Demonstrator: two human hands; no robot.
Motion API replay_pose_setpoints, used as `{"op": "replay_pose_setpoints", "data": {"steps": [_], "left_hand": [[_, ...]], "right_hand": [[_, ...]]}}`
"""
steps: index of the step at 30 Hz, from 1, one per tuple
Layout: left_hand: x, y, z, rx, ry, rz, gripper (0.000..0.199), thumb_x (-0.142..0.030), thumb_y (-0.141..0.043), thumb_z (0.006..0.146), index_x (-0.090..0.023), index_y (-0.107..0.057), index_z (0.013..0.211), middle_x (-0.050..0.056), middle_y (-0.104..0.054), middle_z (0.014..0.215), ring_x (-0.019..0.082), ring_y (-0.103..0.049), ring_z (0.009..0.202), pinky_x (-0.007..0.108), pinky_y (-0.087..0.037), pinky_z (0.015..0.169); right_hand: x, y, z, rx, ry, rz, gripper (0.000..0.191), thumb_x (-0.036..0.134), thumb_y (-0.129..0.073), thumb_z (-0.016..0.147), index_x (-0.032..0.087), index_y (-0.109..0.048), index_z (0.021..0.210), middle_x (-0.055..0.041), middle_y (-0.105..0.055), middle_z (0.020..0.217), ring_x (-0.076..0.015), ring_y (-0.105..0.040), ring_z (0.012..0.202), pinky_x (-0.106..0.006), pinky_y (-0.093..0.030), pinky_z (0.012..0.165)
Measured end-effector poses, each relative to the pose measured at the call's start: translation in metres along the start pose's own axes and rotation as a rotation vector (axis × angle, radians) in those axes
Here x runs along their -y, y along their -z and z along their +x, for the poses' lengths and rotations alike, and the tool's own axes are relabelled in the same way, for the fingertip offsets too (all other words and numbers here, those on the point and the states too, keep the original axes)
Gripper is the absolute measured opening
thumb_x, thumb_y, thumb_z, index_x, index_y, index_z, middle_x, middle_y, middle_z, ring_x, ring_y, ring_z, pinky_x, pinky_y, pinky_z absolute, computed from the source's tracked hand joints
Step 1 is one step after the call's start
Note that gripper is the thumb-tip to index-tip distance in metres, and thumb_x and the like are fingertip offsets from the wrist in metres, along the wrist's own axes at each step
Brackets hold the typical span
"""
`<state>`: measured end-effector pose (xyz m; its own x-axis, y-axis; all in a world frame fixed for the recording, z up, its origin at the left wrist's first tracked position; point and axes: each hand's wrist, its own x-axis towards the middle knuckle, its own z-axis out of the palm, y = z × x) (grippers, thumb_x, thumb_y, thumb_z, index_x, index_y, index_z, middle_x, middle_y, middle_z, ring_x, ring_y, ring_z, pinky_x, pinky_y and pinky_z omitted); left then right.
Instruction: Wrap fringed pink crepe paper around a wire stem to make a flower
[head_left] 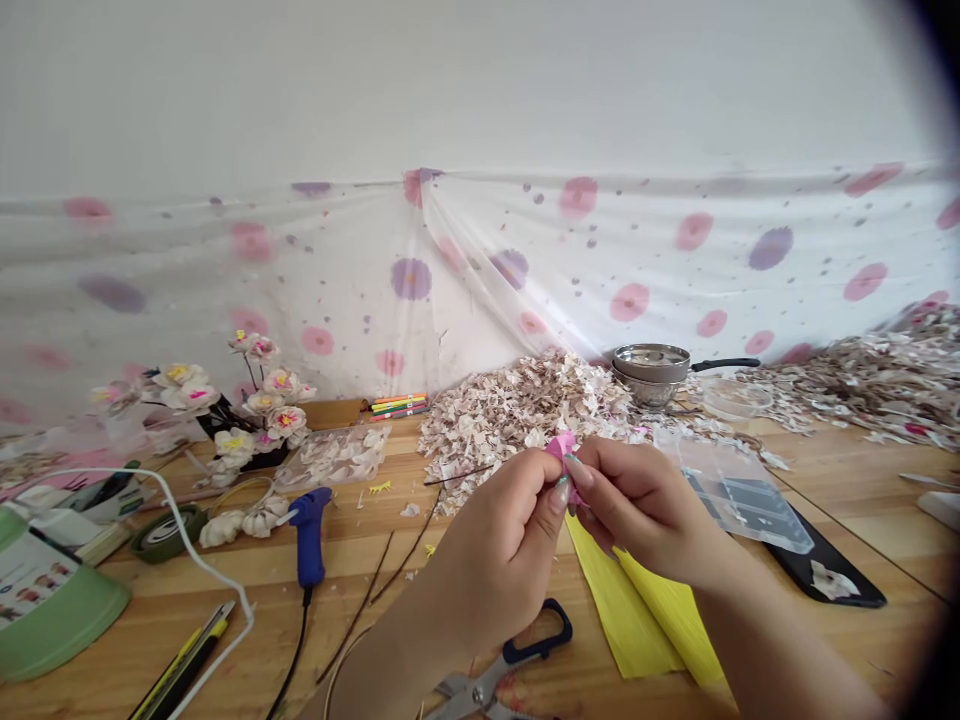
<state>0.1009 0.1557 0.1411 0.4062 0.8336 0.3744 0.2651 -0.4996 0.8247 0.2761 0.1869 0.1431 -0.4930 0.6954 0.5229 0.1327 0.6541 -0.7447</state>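
Both hands meet in front of the pile of pale petals (517, 405), pinching a small pink piece (561, 445) between them. My left hand (517, 520) is closed on it from the left, thumb and index fingertip together. From the right, my right hand (637, 500) grips the same piece with its fingertips. A thin dark stem (457, 476) shows just left of the hands. Yellow crepe paper (634, 610) lies under them on the table. Scissors with dark blue handles (536, 640) rest below, near my left wrist.
A blue glue gun (309, 540) stands left of my hands, its cord running to the front edge. Further left are finished flowers (262, 400), green tape (169, 533) and a green container (52, 610). Metal bowls (651, 370) and a clear compartment box (742, 500) lie right.
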Motion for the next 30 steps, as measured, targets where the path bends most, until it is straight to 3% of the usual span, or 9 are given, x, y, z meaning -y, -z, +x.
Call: {"op": "replay_pose_setpoints", "data": {"steps": [3,7,9,13,17,23,27,30], "left_hand": [[0.001,-0.001,0.0,-0.012,-0.011,0.005,0.03,-0.043,-0.034,0.105,-0.021,-0.051,0.093,-0.001,-0.047,0.078,0.013,-0.042,0.069,0.028,-0.037,0.065],[0.002,0.001,-0.002,-0.004,0.026,-0.052,0.031,-0.046,-0.035,0.105,-0.021,-0.052,0.096,-0.004,-0.041,0.07,0.011,-0.037,0.06,0.027,-0.034,0.058],[0.002,0.002,-0.003,0.005,0.047,-0.103,0.032,-0.047,-0.037,0.104,-0.021,-0.053,0.098,-0.004,-0.04,0.068,0.011,-0.036,0.058,0.026,-0.034,0.056],[0.001,0.002,-0.002,0.027,0.097,-0.323,0.031,-0.049,-0.043,0.102,-0.021,-0.053,0.096,-0.004,-0.042,0.068,0.009,-0.038,0.058,0.024,-0.034,0.054],[0.0,0.001,0.001,0.093,0.089,-0.613,0.03,-0.048,-0.05,0.1,-0.019,-0.051,0.092,-0.005,-0.044,0.068,0.007,-0.037,0.053,0.021,-0.031,0.049],[0.0,-0.002,0.002,0.113,0.03,-0.711,0.026,-0.045,-0.055,0.099,-0.02,-0.054,0.092,-0.005,-0.045,0.066,0.005,-0.039,0.051,0.018,-0.031,0.048],[0.0,-0.002,0.001,0.104,0.016,-0.672,0.026,-0.047,-0.056,0.098,-0.021,-0.056,0.093,-0.007,-0.043,0.062,0.005,-0.037,0.05,0.018,-0.03,0.047],[0.001,-0.002,0.001,0.105,0.006,-0.671,0.027,-0.048,-0.056,0.097,-0.021,-0.056,0.093,-0.007,-0.041,0.061,0.006,-0.037,0.05,0.019,-0.03,0.047]], "right_hand": [[-0.001,-0.002,0.001,-0.015,-0.024,0.034,0.043,0.049,-0.042,0.102,0.022,-0.045,0.068,0.0066,-0.045,0.043,-0.0067,-0.035,0.036,-0.02,-0.03,0.037],[-0.001,0.002,0.0,0.024,-0.005,0.146,0.043,0.046,-0.045,0.103,0.02,-0.05,0.068,0.0038,-0.052,0.048,-0.008,-0.045,0.041,-0.02,-0.036,0.04],[-0.002,0.004,-0.001,-0.01,0.075,0.166,0.037,0.041,-0.047,0.103,0.019,-0.055,0.073,0.0026,-0.057,0.053,-0.0086,-0.05,0.045,-0.02,-0.04,0.043],[-0.008,0.007,-0.001,-0.142,0.313,0.144,0.007,0.025,-0.059,0.098,0.021,-0.065,0.095,0.0006,-0.066,0.07,-0.0099,-0.058,0.052,-0.022,-0.046,0.047],[-0.015,0.004,0.004,-0.202,0.492,0.053,0.013,0.021,-0.066,0.093,0.025,-0.071,0.105,-0.0017,-0.068,0.075,-0.0147,-0.062,0.066,-0.029,-0.052,0.061],[-0.02,-0.005,0.006,-0.202,0.365,0.271,0.023,0.035,-0.074,0.088,0.034,-0.076,0.111,-0.0038,-0.063,0.092,-0.0139,-0.06,0.074,-0.026,-0.054,0.062],[-0.021,-0.007,0.006,-0.204,0.369,0.29,0.024,0.037,-0.073,0.088,0.037,-0.077,0.112,-0.0037,-0.06,0.09,-0.0159,-0.059,0.083,-0.029,-0.054,0.072],[-0.02,-0.009,0.005,-0.209,0.384,0.33,0.027,0.037,-0.073,0.089,0.039,-0.075,0.115,-0.0026,-0.058,0.089,-0.0139,-0.056,0.077,-0.028,-0.052,0.068]]}}
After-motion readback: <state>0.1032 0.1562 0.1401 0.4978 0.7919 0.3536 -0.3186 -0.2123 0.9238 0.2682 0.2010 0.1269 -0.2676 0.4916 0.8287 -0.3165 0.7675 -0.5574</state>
